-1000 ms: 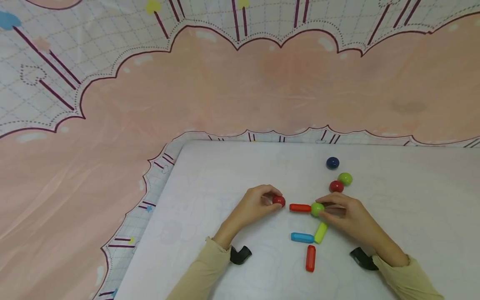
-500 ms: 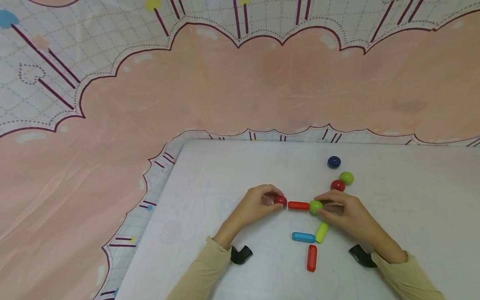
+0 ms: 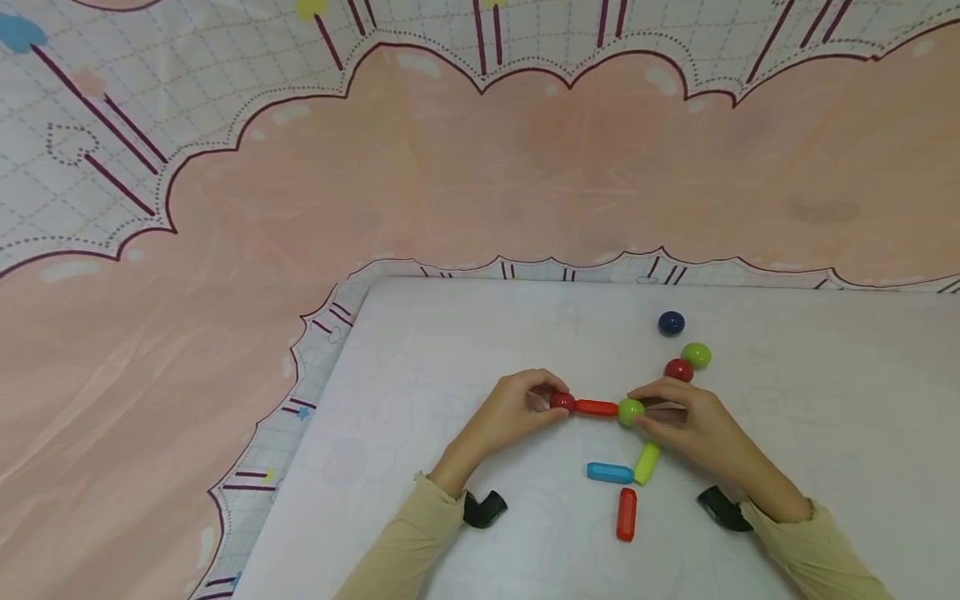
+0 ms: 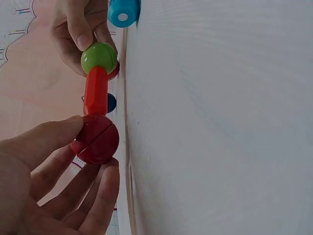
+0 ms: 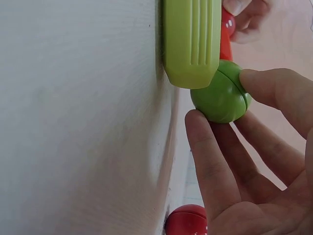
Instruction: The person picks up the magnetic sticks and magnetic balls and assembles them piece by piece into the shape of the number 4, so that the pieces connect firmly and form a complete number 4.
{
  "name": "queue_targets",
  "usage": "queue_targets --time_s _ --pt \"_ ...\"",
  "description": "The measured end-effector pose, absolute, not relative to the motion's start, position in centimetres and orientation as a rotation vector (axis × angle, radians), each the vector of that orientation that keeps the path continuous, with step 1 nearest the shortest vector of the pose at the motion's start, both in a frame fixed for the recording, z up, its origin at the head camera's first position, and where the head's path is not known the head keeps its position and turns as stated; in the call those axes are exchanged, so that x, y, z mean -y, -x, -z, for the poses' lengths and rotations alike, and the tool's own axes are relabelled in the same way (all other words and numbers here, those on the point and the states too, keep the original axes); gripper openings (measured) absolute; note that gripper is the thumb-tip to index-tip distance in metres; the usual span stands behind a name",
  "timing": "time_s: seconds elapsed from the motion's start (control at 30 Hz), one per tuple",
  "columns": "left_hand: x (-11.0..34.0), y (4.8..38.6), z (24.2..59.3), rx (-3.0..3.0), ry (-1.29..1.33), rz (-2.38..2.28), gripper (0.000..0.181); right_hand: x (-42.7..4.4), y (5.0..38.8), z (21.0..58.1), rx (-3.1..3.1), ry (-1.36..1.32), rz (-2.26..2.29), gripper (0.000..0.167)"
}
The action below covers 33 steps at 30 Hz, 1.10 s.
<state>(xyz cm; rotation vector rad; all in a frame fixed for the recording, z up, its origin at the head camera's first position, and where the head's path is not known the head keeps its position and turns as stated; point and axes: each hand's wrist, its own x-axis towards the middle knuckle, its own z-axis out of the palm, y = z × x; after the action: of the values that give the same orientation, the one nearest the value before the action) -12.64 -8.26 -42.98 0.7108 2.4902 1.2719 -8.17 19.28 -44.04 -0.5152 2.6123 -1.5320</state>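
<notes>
Between thumb and fingers my left hand [image 3: 517, 410] pinches a red ball [image 4: 98, 140] with a seam across it. A red rod [image 3: 597, 408] reaches from that ball to a green ball [image 3: 631, 412], touching both, so the three form a straight piece. My right hand [image 3: 693, 419] pinches the green ball from the other side. In the right wrist view a yellow-green rod [image 5: 192, 44] lies nearer the camera and partly covers the green ball.
Below the hands lie a blue rod [image 3: 610, 472] and a second red rod [image 3: 626, 515]. Beyond the right hand are another red ball [image 3: 679, 370], another green ball [image 3: 697, 356] and a dark blue ball [image 3: 671, 323]. All are on the white tabletop [image 3: 450, 333].
The gap between the left hand's red ball and the red rod has closed; they now touch. My right hand has shifted slightly left with the rod and green ball.
</notes>
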Motion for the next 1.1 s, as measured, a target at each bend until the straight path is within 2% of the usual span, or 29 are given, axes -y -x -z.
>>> queue_targets --time_s 1.1 --pt "8.47 12.42 42.98 -2.509 -0.666 -1.219 0.028 -19.25 8.64 44.45 -2.573 0.488 1.487 0.032"
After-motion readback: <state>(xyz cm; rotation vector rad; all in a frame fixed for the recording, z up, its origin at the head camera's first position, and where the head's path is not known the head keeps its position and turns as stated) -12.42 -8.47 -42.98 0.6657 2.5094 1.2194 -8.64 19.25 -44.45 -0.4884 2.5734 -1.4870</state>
